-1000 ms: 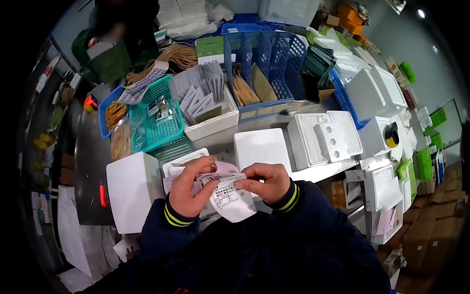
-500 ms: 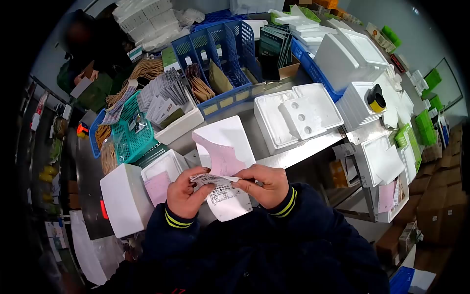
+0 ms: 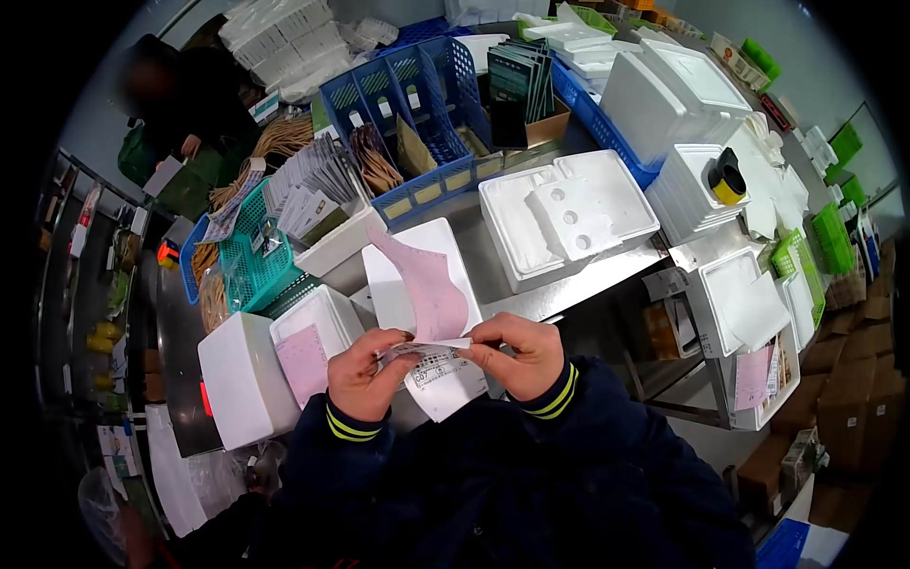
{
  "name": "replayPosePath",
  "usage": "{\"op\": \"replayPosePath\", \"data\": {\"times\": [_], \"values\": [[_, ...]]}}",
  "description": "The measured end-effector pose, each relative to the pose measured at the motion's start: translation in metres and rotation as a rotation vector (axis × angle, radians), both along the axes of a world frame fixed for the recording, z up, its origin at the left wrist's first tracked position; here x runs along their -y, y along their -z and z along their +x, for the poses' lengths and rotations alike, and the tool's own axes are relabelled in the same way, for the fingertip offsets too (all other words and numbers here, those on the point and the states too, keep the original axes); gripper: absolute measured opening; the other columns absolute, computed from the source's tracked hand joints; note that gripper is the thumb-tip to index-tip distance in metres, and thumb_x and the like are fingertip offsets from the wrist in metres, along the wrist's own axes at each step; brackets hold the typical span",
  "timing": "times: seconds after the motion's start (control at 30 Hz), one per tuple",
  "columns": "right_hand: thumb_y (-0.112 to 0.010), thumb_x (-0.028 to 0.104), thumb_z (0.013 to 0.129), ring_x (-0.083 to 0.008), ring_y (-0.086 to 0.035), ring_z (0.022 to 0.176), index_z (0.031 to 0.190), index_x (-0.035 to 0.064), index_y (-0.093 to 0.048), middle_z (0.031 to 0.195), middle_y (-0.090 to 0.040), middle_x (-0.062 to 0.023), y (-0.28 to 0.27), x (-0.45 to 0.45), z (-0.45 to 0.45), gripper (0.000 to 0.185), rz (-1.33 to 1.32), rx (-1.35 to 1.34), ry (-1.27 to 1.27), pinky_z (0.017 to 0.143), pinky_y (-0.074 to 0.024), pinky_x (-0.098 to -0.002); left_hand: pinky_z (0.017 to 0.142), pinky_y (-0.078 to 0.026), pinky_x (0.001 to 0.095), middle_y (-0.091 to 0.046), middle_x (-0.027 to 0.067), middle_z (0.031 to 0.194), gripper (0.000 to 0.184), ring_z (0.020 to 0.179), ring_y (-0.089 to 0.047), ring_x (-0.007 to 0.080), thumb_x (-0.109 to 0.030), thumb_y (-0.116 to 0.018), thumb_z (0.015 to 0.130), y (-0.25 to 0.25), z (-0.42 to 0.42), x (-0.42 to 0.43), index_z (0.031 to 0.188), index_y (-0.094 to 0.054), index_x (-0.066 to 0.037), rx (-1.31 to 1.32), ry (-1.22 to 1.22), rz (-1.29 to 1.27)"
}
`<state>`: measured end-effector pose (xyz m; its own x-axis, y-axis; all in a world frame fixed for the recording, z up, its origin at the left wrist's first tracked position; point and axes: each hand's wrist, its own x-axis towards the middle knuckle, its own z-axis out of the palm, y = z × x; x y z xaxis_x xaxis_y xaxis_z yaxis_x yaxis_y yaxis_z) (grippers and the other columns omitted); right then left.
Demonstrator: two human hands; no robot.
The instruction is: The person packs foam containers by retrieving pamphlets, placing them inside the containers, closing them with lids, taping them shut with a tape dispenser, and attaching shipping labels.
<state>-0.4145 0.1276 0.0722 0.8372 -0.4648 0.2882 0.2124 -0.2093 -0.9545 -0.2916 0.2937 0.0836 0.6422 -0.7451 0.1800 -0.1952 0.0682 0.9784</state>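
Note:
In front of my chest, both hands pinch a printed white shipping label [image 3: 449, 387] and a pink slip [image 3: 438, 302] along a fold. My left hand [image 3: 366, 374] is closed on the left end, thumb over fingers. On the right end my right hand [image 3: 518, 355] is closed in the same way. The printed white part hangs below the fold toward me. Above it the pink paper stands up with a curved edge, in front of a white foam box [image 3: 453, 248]. Whether the two papers are joined is hidden at the fold.
Left of my hands sit foam boxes, one with a pink slip [image 3: 303, 362] on it. A teal basket [image 3: 248, 261], a blue divided crate [image 3: 464, 66] and an open foam box [image 3: 512, 270] stand beyond. A tape roll [image 3: 728, 177] rests on stacked lids. Another person stands far left.
More of the pink slip stands above my fingers, its top curling left. The white part has tilted. Both hands keep their pinch, and the view has shifted slightly.

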Motion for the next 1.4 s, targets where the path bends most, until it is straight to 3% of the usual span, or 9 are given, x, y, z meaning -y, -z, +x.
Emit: {"op": "replayPosePath", "data": {"times": [0.33, 0.57, 0.67, 0.73, 1.07, 1.13, 1.2, 1.27, 1.4], "values": [[-0.065, 0.003, 0.075, -0.0149, -0.058, 0.06, 0.087, -0.0011, -0.065, 0.074, -0.062, -0.0108, 0.001, 0.004, 0.0, 0.013, -0.011, -0.06, -0.017, 0.056, -0.0451, -0.024, 0.076, -0.046, 0.024, -0.061, 0.0118, 0.091, 0.025, 0.083, -0.058, 0.0144, 0.006, -0.059, 0.079, -0.001, 0.003, 0.003, 0.102, -0.053, 0.009, -0.147, -0.014, 0.06], [-0.059, 0.001, 0.08, -0.0123, -0.059, 0.08, 0.103, -0.0078, -0.053, 0.089, -0.064, -0.0129, 0.018, 0.004, 0.006, 0.025, 0.501, -0.149, -0.223, 0.071, -0.0467, -0.0234, 0.074, -0.046, 0.0231, -0.062, 0.0104, 0.091, 0.025, 0.081, -0.058, 0.0117, -0.006, -0.057, 0.085, 0.028, 0.023, -0.001, 0.105, -0.053, 0.009, -0.281, -0.028, 0.094], [-0.06, 0.001, 0.079, -0.0125, -0.06, 0.081, 0.101, -0.0081, -0.053, 0.088, -0.064, -0.0133, 0.023, 0.006, 0.009, 0.024, 0.483, -0.218, -0.277, 0.071, -0.047, -0.0236, 0.07, -0.046, 0.0227, -0.063, 0.0088, 0.087, 0.026, 0.077, -0.057, 0.0104, -0.009, -0.058, 0.084, 0.019, 0.017, 0.01, 0.104, -0.055, 0.008, -0.372, -0.031, 0.04], [-0.06, 0.002, 0.079, -0.0122, -0.06, 0.078, 0.1, -0.0083, -0.054, 0.088, -0.064, -0.0135, 0.021, 0.004, 0.012, 0.024, 0.527, -0.236, -0.288, 0.07, -0.0471, -0.0235, 0.066, -0.046, 0.0224, -0.063, 0.0078, 0.085, 0.026, 0.074, -0.056, 0.0099, -0.01, -0.058, 0.084, 0.019, 0.018, 0.012, 0.103, -0.056, 0.008, -0.297, -0.034, 0.152], [-0.062, 0.006, 0.079, -0.0091, -0.06, 0.069, 0.092, -0.0048, -0.059, 0.077, -0.065, -0.0104, 0.035, -0.014, 0.042, 0.017, 0.308, -0.298, -0.237, 0.062, -0.0466, -0.0217, 0.06, -0.044, 0.0208, -0.063, 0.0065, 0.076, 0.02, 0.066, -0.056, 0.0085, -0.012, -0.058, 0.084, 0.042, 0.047, -0.016, 0.091, -0.061, 0.006, -0.221, -0.239, 0.165], [-0.062, 0.006, 0.079, -0.0091, -0.059, 0.069, 0.092, -0.0045, -0.059, 0.076, -0.064, -0.0101, 0.035, -0.015, 0.049, 0.017, 0.308, -0.318, -0.255, 0.062, -0.0466, -0.0216, 0.06, -0.044, 0.0206, -0.062, 0.0058, 0.076, 0.02, 0.067, -0.055, 0.0081, -0.012, -0.056, 0.086, 0.06, 0.065, -0.034, 0.092, -0.061, 0.006, -0.168, -0.389, 0.13], [-0.061, 0.005, 0.079, -0.0094, -0.059, 0.071, 0.092, -0.0055, -0.059, 0.077, -0.065, -0.01, 0.047, -0.012, 0.055, 0.017, 0.26, -0.362, -0.246, 0.064, -0.0464, -0.0212, 0.061, -0.042, 0.0203, -0.061, 0.0042, 0.075, 0.02, 0.067, -0.053, 0.007, -0.013, -0.054, 0.087, 0.078, 0.102, -0.066, 0.093, -0.061, 0.005, -0.314, -0.507, -0.013], [-0.061, 0.003, 0.079, -0.0095, -0.059, 0.074, 0.093, -0.0063, -0.058, 0.079, -0.065, -0.0099, 0.049, -0.011, 0.059, 0.017, 0.42, -0.349, -0.273, 0.067, -0.0464, -0.0213, 0.062, -0.042, 0.0202, -0.06, 0.0033, 0.076, 0.02, 0.068, -0.052, 0.0063, -0.013, -0.053, 0.088, 0.068, 0.119, -0.081, 0.092, -0.061, 0.005, -0.114, -0.566, 0.044], [-0.063, 0.002, 0.078, -0.0096, -0.059, 0.073, 0.094, -0.0062, -0.057, 0.079, -0.064, -0.0102, 0.053, -0.016, 0.066, 0.02, 0.492, -0.235, -0.141, 0.068, -0.0474, -0.0231, 0.063, -0.043, 0.0212, -0.061, 0.0029, 0.078, 0.021, 0.07, -0.052, 0.0065, -0.015, -0.054, 0.087, 0.123, 0.177, -0.139, 0.092, -0.061, 0.005, -0.092, -0.562, 0.171]]}}
